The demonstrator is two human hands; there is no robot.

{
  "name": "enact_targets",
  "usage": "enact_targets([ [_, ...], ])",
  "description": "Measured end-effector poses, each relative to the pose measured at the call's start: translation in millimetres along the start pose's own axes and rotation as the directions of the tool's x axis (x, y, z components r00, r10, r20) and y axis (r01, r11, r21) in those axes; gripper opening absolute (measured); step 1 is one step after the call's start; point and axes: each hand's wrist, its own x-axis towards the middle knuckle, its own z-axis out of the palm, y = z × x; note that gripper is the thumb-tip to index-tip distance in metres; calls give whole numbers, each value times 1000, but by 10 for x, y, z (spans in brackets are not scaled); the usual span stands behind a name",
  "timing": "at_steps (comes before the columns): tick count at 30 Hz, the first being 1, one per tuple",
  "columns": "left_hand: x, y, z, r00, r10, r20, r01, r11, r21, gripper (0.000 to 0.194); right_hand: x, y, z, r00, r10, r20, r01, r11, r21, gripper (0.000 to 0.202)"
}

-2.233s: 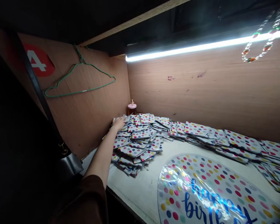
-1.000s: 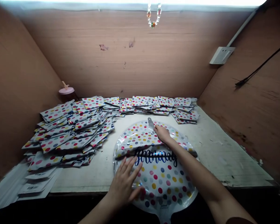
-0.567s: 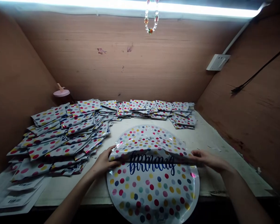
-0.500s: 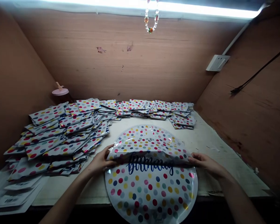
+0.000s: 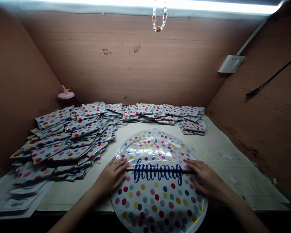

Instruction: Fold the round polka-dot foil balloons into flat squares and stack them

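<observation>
A round foil balloon (image 5: pixel 160 200), white with coloured dots and dark blue lettering, lies flat and uninflated in front of me, its lower part overhanging the table's front edge. My left hand (image 5: pixel 115 174) rests on its left side, fingers stretched out over the foil. On the right side my right hand (image 5: pixel 201 174) presses down with its fingers extended too. A thin straight dark line crosses the lettering between both hands; whether it is a rod or a fold I cannot tell. The small tab of the balloon points to the back.
Folded dotted foil packets (image 5: pixel 70 139) are heaped at the left, and more packets (image 5: pixel 150 110) line the back wall. A cup with a pink lid (image 5: pixel 66 95) stands behind the heap. White labelled sheets (image 5: pixel 21 202) lie at the front left. A wall socket (image 5: pixel 231 64) is on the right.
The raised upper part of the balloon has come down flat. My hands have gone from gripping its edges to lying on top, slightly further in.
</observation>
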Motion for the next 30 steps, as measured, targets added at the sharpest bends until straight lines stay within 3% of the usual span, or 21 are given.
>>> enact_targets([
  [2,-17,-42,-28,1000,-13,-28,12,1000,-26,45,-21,25,33,998,-41,50,41,999,-2,48],
  [5,12,-199,-61,995,-76,-69,68,991,-114,40,6,129,59,994,-108,-6,108,988,115,40],
  [9,42,-452,-110,994,-97,-44,82,959,-272,35,68,252,30,989,-132,-62,144,954,262,34],
  [13,57,-517,-190,997,-78,4,73,913,-401,26,127,279,-2,993,-113,-23,115,943,314,28],
  [16,150,-526,-231,990,-89,110,131,872,-472,42,217,316,-48,991,-116,71,74,899,431,31],
  [18,242,-578,-236,989,-45,143,108,879,-465,45,301,369,-98,987,-88,136,-2,834,552,36],
  [21,359,-685,-217,995,25,94,24,874,-486,21,424,462,-181,975,-36,219,-131,702,700,32],
  [23,398,-729,-195,997,29,67,14,826,-564,11,477,513,-215,960,-67,271,-158,670,725,26],
  [27,425,-750,-153,985,-39,166,138,754,-643,19,518,557,-228,947,-133,293,-144,639,756,23],
  [30,456,-776,-129,952,-205,225,304,697,-649,27,539,558,-249,949,-89,303,-198,579,791,26],
])
